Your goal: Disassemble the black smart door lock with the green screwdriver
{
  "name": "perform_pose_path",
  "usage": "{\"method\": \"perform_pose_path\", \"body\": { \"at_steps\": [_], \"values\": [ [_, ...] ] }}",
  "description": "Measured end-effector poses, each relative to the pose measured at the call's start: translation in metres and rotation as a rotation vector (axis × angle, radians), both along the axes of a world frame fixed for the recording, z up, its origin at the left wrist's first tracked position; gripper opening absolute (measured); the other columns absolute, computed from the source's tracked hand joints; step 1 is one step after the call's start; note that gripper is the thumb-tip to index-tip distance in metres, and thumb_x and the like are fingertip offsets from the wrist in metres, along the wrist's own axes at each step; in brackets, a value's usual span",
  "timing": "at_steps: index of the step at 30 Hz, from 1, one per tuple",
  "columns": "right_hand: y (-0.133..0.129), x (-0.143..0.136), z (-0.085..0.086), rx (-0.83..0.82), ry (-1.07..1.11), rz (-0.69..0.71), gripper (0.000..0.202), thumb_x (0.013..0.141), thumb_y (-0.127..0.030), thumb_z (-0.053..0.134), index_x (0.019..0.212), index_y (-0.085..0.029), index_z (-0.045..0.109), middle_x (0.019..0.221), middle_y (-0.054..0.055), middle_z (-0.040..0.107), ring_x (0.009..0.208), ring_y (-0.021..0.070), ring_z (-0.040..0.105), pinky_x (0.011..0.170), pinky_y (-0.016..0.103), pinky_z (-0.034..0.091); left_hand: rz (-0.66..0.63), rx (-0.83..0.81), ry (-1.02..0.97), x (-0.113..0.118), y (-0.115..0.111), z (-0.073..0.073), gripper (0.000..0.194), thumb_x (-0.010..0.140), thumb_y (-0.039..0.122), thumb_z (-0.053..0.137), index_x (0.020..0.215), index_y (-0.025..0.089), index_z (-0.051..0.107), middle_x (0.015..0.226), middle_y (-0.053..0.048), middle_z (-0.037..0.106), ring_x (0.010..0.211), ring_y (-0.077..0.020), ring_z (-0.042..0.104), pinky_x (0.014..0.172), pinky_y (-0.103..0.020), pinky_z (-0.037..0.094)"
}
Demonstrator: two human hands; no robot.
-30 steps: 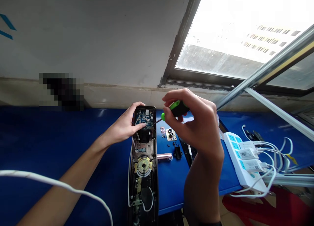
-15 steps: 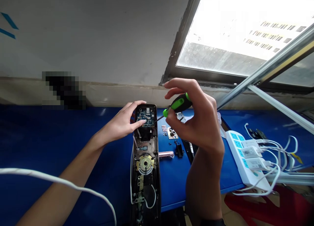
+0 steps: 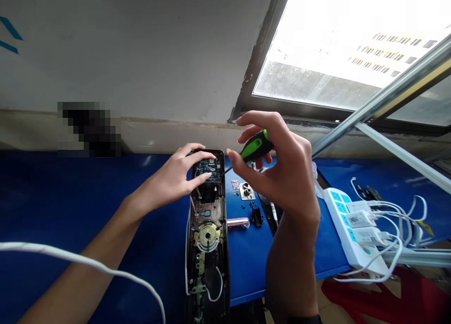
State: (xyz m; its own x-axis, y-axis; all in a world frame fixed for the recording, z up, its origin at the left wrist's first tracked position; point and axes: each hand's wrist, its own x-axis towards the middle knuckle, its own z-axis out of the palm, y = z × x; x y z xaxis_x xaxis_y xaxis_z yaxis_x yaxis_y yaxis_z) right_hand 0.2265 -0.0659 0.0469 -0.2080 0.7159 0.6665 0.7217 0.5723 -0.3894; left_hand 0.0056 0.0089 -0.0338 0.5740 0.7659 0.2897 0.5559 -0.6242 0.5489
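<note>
A long dark device housing (image 3: pixel 226 258), perhaps a door lock, lies opened lengthwise before me. At its far end is a circuit board (image 3: pixel 213 169) with small wires. My left hand (image 3: pixel 171 173) rests there, thumb and index finger spread and touching the board, the other fingers over the housing's far left edge. My right hand (image 3: pixel 291 173) grips a green and black screwdriver (image 3: pixel 254 146), tilted down to the left. Its tip meets the board's right edge; the screw there is too small to make out. Nearer me in the housing sits a round metal part (image 3: pixel 208 238).
Right of the housing lie a small plate with a round part (image 3: pixel 247 191), tiny screws (image 3: pixel 252 205), a black block (image 3: pixel 257 216) and a pink bar (image 3: pixel 237 223). A white power strip (image 3: pixel 355 249) with plugs stands farther right. A white cable (image 3: pixel 88 260) crosses my left forearm.
My left index finger has moved from the housing's far edge onto the board. My right thumb has lifted and shifted left along the screwdriver; the tip stays at the board's edge.
</note>
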Motion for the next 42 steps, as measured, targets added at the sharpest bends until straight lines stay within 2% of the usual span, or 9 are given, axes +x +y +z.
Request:
{"method": "perform_pose_path", "body": {
  "at_steps": [3, 9, 16, 23, 29, 32, 35, 39, 42],
  "values": [
    [0.0006, 0.0011, -0.0008, 0.01, -0.004, -0.029, 0.028, 0.092, -0.018, 0.068, 0.115, -0.032, 0.06, 0.093, 0.001, 0.069, 0.072, 0.0177, 0.064, 0.072, 0.038, 0.062, -0.023, -0.002, 0.039, -0.0031, 0.0015, -0.0016, 0.045, 0.098, 0.05, 0.061, 0.139, 0.031, 0.063, 0.157, -0.007, 0.046, 0.14, -0.0331, 0.052, 0.12, -0.051, 0.044],
    [-0.0018, 0.0007, 0.0007, 0.008, 0.01, 0.041, 0.049, 0.086, -0.008, 0.062, 0.128, -0.031, 0.053, 0.109, 0.002, 0.068, 0.079, 0.016, 0.067, 0.079, 0.036, 0.06, -0.061, -0.049, 0.128, -0.0097, 0.0018, -0.0009, 0.049, 0.096, 0.054, 0.061, 0.141, 0.034, 0.063, 0.166, -0.005, 0.035, 0.147, -0.0381, 0.044, 0.123, -0.055, 0.039],
    [0.0006, 0.0049, -0.0005, 0.033, -0.012, -0.048, 0.027, 0.095, -0.022, 0.064, 0.119, -0.033, 0.057, 0.096, 0.001, 0.07, 0.073, 0.0177, 0.066, 0.071, 0.037, 0.06, -0.074, -0.002, 0.14, -0.0066, -0.0004, -0.0022, 0.046, 0.099, 0.051, 0.057, 0.14, 0.032, 0.062, 0.167, -0.007, 0.032, 0.147, -0.0364, 0.044, 0.123, -0.055, 0.04],
    [-0.0005, 0.0027, -0.0004, 0.011, -0.016, 0.01, 0.052, 0.087, -0.01, 0.064, 0.131, -0.035, 0.052, 0.12, 0.002, 0.07, 0.086, 0.0195, 0.07, 0.08, 0.038, 0.061, -0.079, 0.017, 0.149, -0.0071, 0.0002, -0.0041, 0.046, 0.1, 0.052, 0.057, 0.141, 0.032, 0.062, 0.167, -0.008, 0.033, 0.149, -0.0358, 0.043, 0.123, -0.056, 0.04],
    [0.0007, 0.0024, -0.0011, -0.009, -0.005, -0.037, 0.042, 0.093, -0.014, 0.064, 0.129, -0.035, 0.054, 0.106, 0.0, 0.07, 0.069, 0.0151, 0.063, 0.072, 0.036, 0.061, -0.079, 0.016, 0.138, -0.007, -0.0001, -0.0029, 0.045, 0.099, 0.051, 0.057, 0.139, 0.032, 0.063, 0.167, -0.007, 0.033, 0.148, -0.0366, 0.044, 0.123, -0.056, 0.039],
    [-0.0012, 0.0005, 0.0003, -0.019, -0.001, 0.021, 0.058, 0.087, -0.006, 0.061, 0.135, -0.036, 0.05, 0.122, 0.001, 0.068, 0.083, 0.0175, 0.068, 0.078, 0.036, 0.061, -0.078, 0.001, 0.148, -0.0062, -0.0011, -0.0007, 0.045, 0.099, 0.051, 0.057, 0.139, 0.031, 0.063, 0.167, -0.008, 0.033, 0.148, -0.0373, 0.043, 0.122, -0.056, 0.041],
    [-0.0011, -0.0003, 0.0001, 0.004, -0.011, 0.021, 0.057, 0.086, -0.007, 0.064, 0.134, -0.036, 0.051, 0.125, 0.003, 0.069, 0.096, 0.0216, 0.071, 0.078, 0.037, 0.061, -0.081, -0.001, 0.152, -0.0066, -0.0015, -0.0001, 0.045, 0.1, 0.051, 0.056, 0.139, 0.031, 0.063, 0.167, -0.008, 0.033, 0.148, -0.0375, 0.042, 0.122, -0.056, 0.042],
    [0.0011, 0.0017, -0.0018, 0.008, -0.012, -0.039, 0.042, 0.092, -0.015, 0.065, 0.128, -0.035, 0.055, 0.107, 0.001, 0.072, 0.072, 0.0166, 0.066, 0.068, 0.036, 0.06, -0.082, 0.005, 0.159, -0.0085, -0.0012, -0.0016, 0.045, 0.1, 0.051, 0.056, 0.14, 0.032, 0.062, 0.168, -0.007, 0.032, 0.149, -0.0365, 0.042, 0.122, -0.057, 0.041],
    [0.0007, 0.0013, -0.0015, -0.011, 0.004, 0.009, 0.051, 0.089, -0.009, 0.062, 0.132, -0.035, 0.053, 0.11, 0.001, 0.071, 0.07, 0.0153, 0.064, 0.07, 0.035, 0.06, -0.084, 0.001, 0.155, -0.0093, -0.0007, -0.0031, 0.045, 0.1, 0.052, 0.056, 0.141, 0.033, 0.062, 0.168, -0.007, 0.031, 0.15, -0.0371, 0.041, 0.122, -0.057, 0.04]
  ]
}}
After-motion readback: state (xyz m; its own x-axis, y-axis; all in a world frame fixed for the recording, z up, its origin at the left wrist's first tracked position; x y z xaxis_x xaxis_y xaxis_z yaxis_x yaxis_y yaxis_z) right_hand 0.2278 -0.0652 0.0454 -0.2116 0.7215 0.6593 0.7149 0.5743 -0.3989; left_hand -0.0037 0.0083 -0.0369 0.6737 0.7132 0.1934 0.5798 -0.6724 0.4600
